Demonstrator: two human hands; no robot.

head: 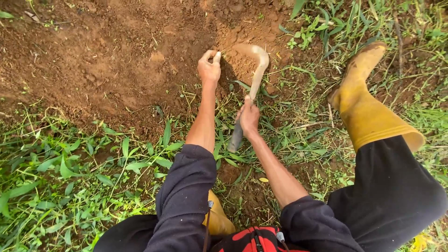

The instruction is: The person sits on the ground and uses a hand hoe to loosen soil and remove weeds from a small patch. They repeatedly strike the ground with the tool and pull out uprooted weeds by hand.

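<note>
Count on the ground: two hands, one sickle, two boots.

Two bare hands are out over the soil, the left hand (209,67) and the right hand (248,116); one curved sickle (255,77) with one handle; two yellow rubber boots, one boot (366,100) stretched onto the grass, the other boot (218,220) tucked under the body; two dark sleeves (184,186); one patch of bare soil (107,56); one red-and-black bag (254,240) at the bottom edge.

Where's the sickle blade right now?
In the head view, the sickle blade sits top centre on bare soil, just right of the left hand; the right hand grips its handle below.
</note>
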